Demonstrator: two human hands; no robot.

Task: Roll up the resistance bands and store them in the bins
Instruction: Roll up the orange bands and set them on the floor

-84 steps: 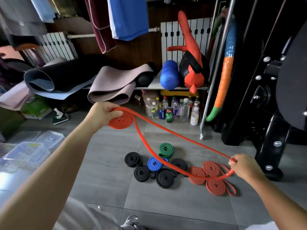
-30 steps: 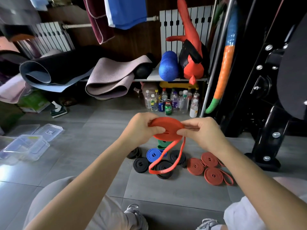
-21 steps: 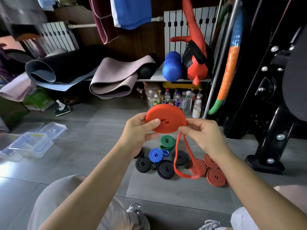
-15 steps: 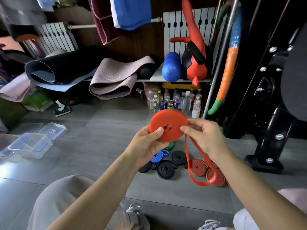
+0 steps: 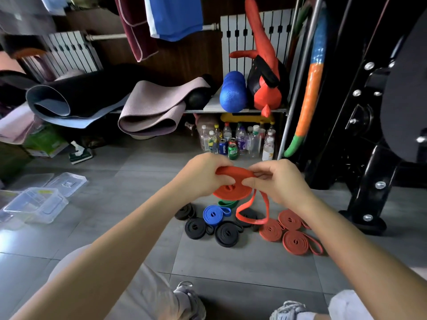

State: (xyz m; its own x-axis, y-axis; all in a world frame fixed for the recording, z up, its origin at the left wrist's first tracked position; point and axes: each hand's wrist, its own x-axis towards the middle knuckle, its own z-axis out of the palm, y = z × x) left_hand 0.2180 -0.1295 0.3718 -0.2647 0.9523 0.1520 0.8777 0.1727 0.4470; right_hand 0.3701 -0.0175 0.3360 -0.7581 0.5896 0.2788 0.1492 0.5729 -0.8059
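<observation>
Both hands: raised above the floor, sharing one orange band coil (image 5: 232, 189)
Left hand (image 5: 203, 175): fingers curled round coil's left edge, thumb on its face
Right hand (image 5: 277, 181): fingers curled, pinching coil's right edge
Loose tail (image 5: 251, 215): short unrolled loop hanging under coil
Floor pile: black rolls (image 5: 196, 228), blue roll (image 5: 213, 212), green roll (image 5: 227, 203), dull red rolls (image 5: 293, 241), clustered below hands
Clear bins (image 5: 34, 205): on floor far left, well apart from pile
</observation>
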